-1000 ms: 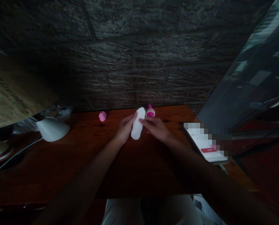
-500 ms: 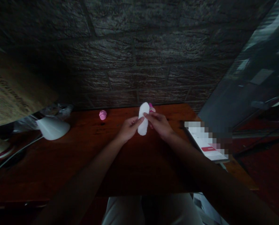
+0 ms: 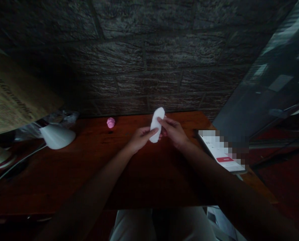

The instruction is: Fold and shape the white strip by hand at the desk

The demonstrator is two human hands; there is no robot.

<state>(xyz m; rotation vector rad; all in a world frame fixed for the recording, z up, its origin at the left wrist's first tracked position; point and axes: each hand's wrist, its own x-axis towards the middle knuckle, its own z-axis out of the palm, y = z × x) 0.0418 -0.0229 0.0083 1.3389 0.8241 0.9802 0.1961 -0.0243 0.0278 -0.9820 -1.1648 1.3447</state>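
Observation:
A soft-looking white oblong piece, long and rounded at the ends, is held up over the table, tilted to the upper right. My left hand is closed on its lower left side, thumb pressed on the front. On the right side my right hand grips it too, with the thumb laid across the upper half. Fingers behind the piece are mostly hidden. Past its upper right edge a bit of something pale pink barely shows. A small pink ball-like lump lies on the table to the left, apart from both hands.
The brown wooden table meets a dark stone-patterned wall. At left stand a white cone-shaped object with a cable, clear plastic, and a brown paper bag. A device with a lit screen lies at right.
The white piece has shifted slightly up and right and tilts more to the right. My right thumb has moved higher on it. The pink behind it is now mostly covered.

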